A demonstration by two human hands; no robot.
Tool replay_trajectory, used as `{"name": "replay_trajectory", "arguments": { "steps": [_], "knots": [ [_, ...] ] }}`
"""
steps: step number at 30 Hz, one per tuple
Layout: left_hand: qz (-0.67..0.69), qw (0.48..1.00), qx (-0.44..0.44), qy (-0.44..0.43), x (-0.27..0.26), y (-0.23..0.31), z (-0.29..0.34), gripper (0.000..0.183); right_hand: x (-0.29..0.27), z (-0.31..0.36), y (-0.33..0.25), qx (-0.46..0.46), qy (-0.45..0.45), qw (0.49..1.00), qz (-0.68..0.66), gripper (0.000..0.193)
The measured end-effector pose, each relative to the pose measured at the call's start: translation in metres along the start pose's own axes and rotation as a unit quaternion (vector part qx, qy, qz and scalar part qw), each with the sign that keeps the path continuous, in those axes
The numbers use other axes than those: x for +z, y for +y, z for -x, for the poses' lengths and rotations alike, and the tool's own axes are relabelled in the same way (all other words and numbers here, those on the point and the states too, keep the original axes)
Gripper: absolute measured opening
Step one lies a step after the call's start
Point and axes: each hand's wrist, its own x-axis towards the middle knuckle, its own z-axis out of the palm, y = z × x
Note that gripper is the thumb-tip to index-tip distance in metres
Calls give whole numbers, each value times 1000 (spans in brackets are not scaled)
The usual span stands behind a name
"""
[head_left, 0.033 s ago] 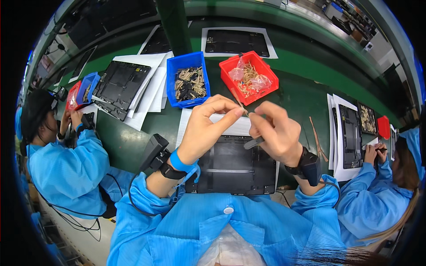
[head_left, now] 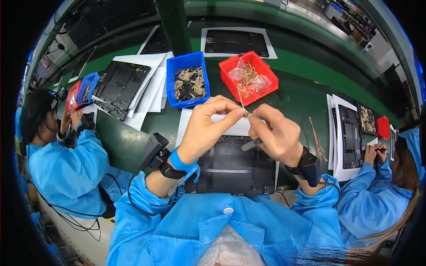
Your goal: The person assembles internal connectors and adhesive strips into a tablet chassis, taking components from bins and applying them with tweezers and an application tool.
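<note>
A thin tan strip [head_left: 241,98] stands up from the fingertips of my left hand [head_left: 211,122], which pinches it between thumb and index finger. Close beside it, my right hand [head_left: 276,133] is closed, its fingertips at the strip's lower end. From under the right palm sticks out the flat, rounded end of a grey tool [head_left: 251,144], which looks like tweezers; its tips are hidden by the fingers. Below both hands lies a black flat panel [head_left: 230,170], like a device casing, with a pale bar across it, on white sheets [head_left: 186,122].
A blue bin [head_left: 186,104] of tan and black strips and a red bin [head_left: 271,73] of strips and clear bags stand beyond my hands. Stacked panels [head_left: 122,84] lie left. A forked brown strip [head_left: 317,139] lies right. Co-workers sit at the left [head_left: 66,164] and right [head_left: 377,199].
The tan strip has swung a little to the right and stands more upright. My right hand and the grey tool have shifted slightly left; my left hand stays nearly still.
</note>
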Motion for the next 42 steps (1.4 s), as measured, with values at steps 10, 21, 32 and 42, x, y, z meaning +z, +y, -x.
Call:
{"name": "replay_trajectory", "arguments": {
  "steps": [10, 21, 32, 42],
  "knots": [
    [-118, 992, 29, -19, -2, 6, -18, 11, 0, -3, 12, -21, -41, 999, 22, 23],
    [-243, 956, 98, -128, -16, 8, -71, 11, 1, -24, 71, 124, -111, 968, -186, 35],
    [-179, 969, 9, -169, -24, -23, -121, 13, 28, -13, 118, 195, -153, 926, -286, 33],
    [-117, 973, 49, -195, -26, -42, -130, 15, 47, -23, 120, 182, -80, 915, -352, 18]
  ]
}}
